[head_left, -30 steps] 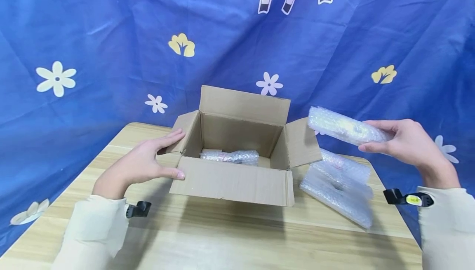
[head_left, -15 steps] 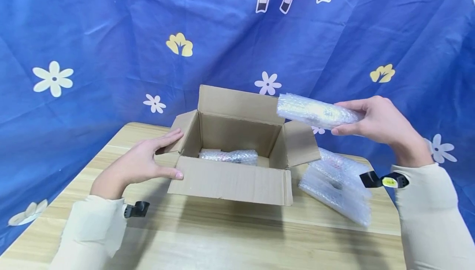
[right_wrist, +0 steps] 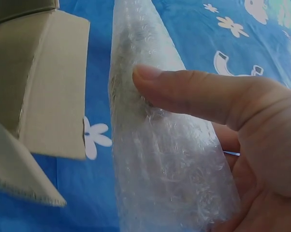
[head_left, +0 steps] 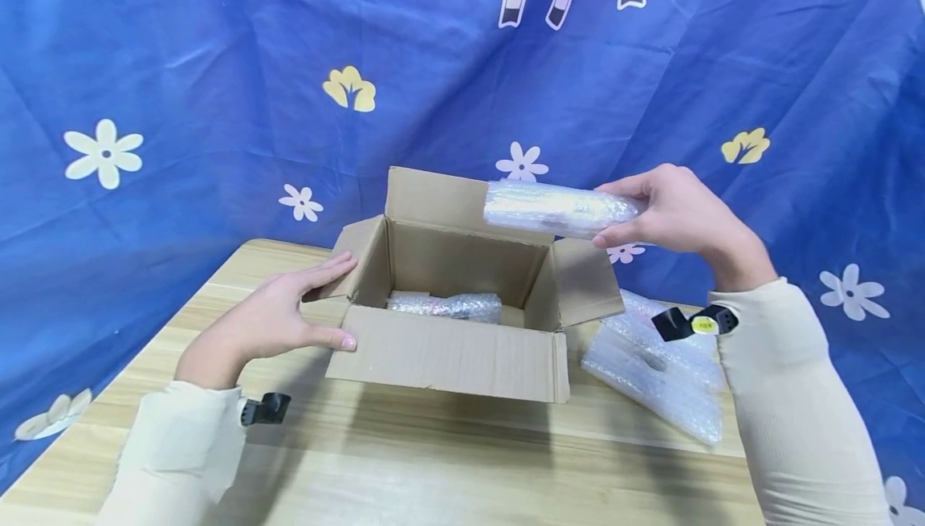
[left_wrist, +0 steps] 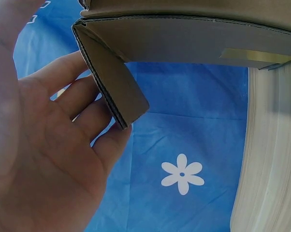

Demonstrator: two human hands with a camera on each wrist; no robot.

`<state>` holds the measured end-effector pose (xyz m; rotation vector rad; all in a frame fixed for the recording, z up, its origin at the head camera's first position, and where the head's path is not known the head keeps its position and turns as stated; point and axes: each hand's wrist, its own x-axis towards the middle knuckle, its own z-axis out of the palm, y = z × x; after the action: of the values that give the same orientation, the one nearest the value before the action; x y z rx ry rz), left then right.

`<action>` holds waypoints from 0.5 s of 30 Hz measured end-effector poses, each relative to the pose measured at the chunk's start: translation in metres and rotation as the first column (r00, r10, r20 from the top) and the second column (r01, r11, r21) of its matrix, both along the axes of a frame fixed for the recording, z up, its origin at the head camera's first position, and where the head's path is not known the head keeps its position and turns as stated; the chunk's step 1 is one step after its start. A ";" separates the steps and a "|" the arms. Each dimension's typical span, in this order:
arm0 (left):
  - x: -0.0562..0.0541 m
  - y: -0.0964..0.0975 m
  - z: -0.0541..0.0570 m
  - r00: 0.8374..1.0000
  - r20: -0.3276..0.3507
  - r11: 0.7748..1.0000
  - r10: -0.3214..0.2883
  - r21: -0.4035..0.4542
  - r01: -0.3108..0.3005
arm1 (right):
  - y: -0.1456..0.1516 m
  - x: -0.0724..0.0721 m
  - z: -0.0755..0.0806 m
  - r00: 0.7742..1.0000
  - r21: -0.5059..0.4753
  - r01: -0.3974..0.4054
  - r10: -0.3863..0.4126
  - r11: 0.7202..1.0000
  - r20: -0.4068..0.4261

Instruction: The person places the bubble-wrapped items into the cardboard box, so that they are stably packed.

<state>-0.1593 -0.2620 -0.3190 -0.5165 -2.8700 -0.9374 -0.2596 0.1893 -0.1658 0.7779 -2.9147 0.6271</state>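
Observation:
An uncovered cardboard box (head_left: 448, 353) stands on the table with its flaps spread outward. My left hand (head_left: 270, 321) rests at its left corner, fingers fairly straight against the left flap (left_wrist: 109, 72) and thumb on the front flap. Above the box's back right side, my right hand (head_left: 675, 213) grips one end of a long bubble-wrapped package (head_left: 552, 206), thumb pressed on the wrap (right_wrist: 150, 159). What the wrap encloses is not clear. Inside the box lies another bubble-wrapped bundle (head_left: 451, 307), partly hidden by the front wall.
Several flat bubble-wrapped packages (head_left: 661, 381) lie overlapping on the table right of the box. The wooden table (head_left: 405, 462) ends just behind the box, where a blue patterned cloth (head_left: 238, 92) hangs. The right flap (head_left: 587, 281) juts out toward those packages.
My right hand has carried the bubble-wrapped package leftward and slightly up, from above the packages on the right to the box's back right side. The left hand and box stay in place.

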 end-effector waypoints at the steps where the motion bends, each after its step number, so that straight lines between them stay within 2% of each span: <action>1: 0.000 0.000 0.000 1.000 0.000 1.000 0.001 0.000 -0.001 | -0.004 -0.002 0.000 1.000 -0.003 -0.014 0.014 1.000 0.004; 7: -0.001 0.000 -0.001 1.000 -0.001 1.000 0.006 -0.002 -0.006 | -0.026 -0.013 -0.001 0.998 -0.008 -0.051 0.052 0.999 0.035; 15: -0.001 0.001 -0.002 1.000 0.002 1.000 0.011 -0.002 -0.011 | -0.051 -0.030 -0.012 0.995 0.005 -0.085 0.085 0.996 0.062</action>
<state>-0.1603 -0.2612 -0.3208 -0.4994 -2.8728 -0.9332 -0.2893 0.1378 -0.1778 0.9033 -2.9542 0.6590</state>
